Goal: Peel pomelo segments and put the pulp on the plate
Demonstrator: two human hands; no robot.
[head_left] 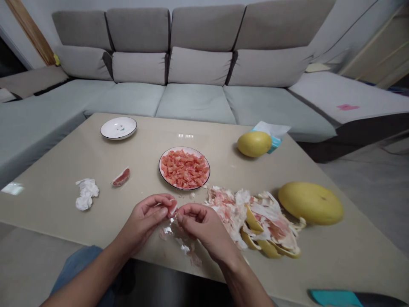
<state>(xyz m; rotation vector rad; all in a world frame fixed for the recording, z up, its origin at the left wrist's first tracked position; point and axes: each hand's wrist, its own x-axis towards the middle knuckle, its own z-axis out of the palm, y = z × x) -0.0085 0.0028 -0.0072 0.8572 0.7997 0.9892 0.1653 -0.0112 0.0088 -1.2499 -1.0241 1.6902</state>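
My left hand (pixel 145 217) is closed on a small reddish pomelo segment (pixel 172 207) with white skin along its edge. Thumb and forefinger of my right hand (pixel 201 219) are pinched together at the edge of that segment, on its thin white skin as far as I can make out. Just beyond both hands, a dark-rimmed plate (pixel 191 150) bears a heap of peeled pomelo flesh (pixel 185 170). An unpeeled pomelo segment (pixel 121 177) lies to the left. Beside my right hand spreads a pile of rind and torn membranes (pixel 255 221).
Two whole yellow pomelos, a near one (pixel 309 203) and a far one (pixel 254 143), sit on the right, with a tissue pack (pixel 275 144) behind. Crumpled tissue (pixel 86 194) and a white plate (pixel 119 128) stand left. A teal-and-black object (pixel 335 297) lies at the near right.
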